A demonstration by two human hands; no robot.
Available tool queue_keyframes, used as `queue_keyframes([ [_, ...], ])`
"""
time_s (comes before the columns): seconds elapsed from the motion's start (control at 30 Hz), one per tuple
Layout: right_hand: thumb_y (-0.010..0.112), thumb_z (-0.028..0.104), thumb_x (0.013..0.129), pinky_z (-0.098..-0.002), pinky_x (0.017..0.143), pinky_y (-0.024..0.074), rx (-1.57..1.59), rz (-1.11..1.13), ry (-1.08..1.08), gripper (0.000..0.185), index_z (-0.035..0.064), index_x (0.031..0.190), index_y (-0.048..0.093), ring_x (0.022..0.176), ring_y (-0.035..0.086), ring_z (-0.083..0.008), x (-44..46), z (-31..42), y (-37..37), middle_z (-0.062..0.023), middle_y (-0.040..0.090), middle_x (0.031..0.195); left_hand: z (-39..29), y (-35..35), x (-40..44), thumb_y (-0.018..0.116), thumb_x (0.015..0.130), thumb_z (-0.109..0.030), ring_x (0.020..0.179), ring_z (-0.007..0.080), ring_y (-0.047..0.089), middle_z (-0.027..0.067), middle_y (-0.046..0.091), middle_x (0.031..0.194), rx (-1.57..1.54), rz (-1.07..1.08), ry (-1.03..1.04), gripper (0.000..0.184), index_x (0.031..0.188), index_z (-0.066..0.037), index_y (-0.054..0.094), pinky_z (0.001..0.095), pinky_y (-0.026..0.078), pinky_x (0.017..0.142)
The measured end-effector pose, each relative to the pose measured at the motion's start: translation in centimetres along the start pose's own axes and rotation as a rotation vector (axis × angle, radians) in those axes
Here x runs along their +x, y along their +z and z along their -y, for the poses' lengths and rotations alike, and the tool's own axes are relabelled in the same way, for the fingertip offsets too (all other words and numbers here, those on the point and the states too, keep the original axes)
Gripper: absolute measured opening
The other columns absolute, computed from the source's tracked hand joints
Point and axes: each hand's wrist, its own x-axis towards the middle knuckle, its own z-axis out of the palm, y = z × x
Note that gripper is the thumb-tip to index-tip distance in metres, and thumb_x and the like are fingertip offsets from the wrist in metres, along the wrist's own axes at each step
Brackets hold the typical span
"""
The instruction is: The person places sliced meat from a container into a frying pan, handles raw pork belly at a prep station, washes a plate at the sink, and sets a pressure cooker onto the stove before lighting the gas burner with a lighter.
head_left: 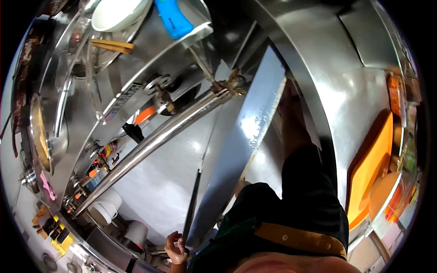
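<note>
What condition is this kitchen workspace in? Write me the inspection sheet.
Surface: steel counter, shiny; orange board at its right.
Job's things: long, thin dark tool at the left hand; grip unclear.
Clutter: white bowl, wooden utensil and blue object at upper left.
Grippers: bare hands; left beside the tool, right not in view.
Cables: thin dark line at far left, possibly a cable.
Surroundings: metal pipe above gray floor; white bucket at lower left.
</note>
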Motion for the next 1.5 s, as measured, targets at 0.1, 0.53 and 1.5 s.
queue_keyframes([
  [0.1, 0.051, 0.037, 0.081, -0.0334, 0.055, 0.0407, 0.123, 0.009, 0.026, 0.048, 0.0058, 0.117, 0.045, 0.065, 0.047, -0.0196, 0.3, -0.8, 0.9, -0.0086, 0.052, 0.092, -1.2, -0.4, 0.3, 0.055, 0.081, -0.024, 0.065, 0.0237, 0.058, 0.0156, 0.059, 0.074, 0.052, 0.014, 0.0, 0.03, 0.092, 0.004, 0.055, 0.0322, 0.046, 0.061],
  [0.53, 0.048, 0.046, 0.081, -0.0226, 0.043, 0.0432, 1.461, 1.258, 0.741, 0.048, 0.005, 0.106, 0.052, 0.053, 0.05, -0.0135, -24.2, -1.8, -6.9, -0.0067, 0.058, 0.078, -0.2, -1.1, -0.5, 0.058, 0.076, -0.022, 0.067, 0.029, 0.059, 0.0145, 0.061, 0.074, 0.081, -0.037, 0.065, 0.022, 0.086, -0.002, 0.06, 0.0347, 0.047, 0.061],
  [1.5, 0.064, 0.031, 0.072, -0.0259, 0.052, 0.0425, 0.398, 1.149, -0.14, 0.041, 0.0001, 0.098, 0.053, 0.079, 0.053, -0.0139, -84.5, 34.7, -16.5, -0.0057, 0.055, 0.086, 8.4, -29.6, -8.7, 0.046, 0.087, -0.025, 0.085, 0.0128, 0.045, 0.0062, 0.048, 0.096, -0.705, -0.331, 0.789, 0.034, 0.112, -0.001, 0.045, 0.0264, 0.039, 0.076],
])
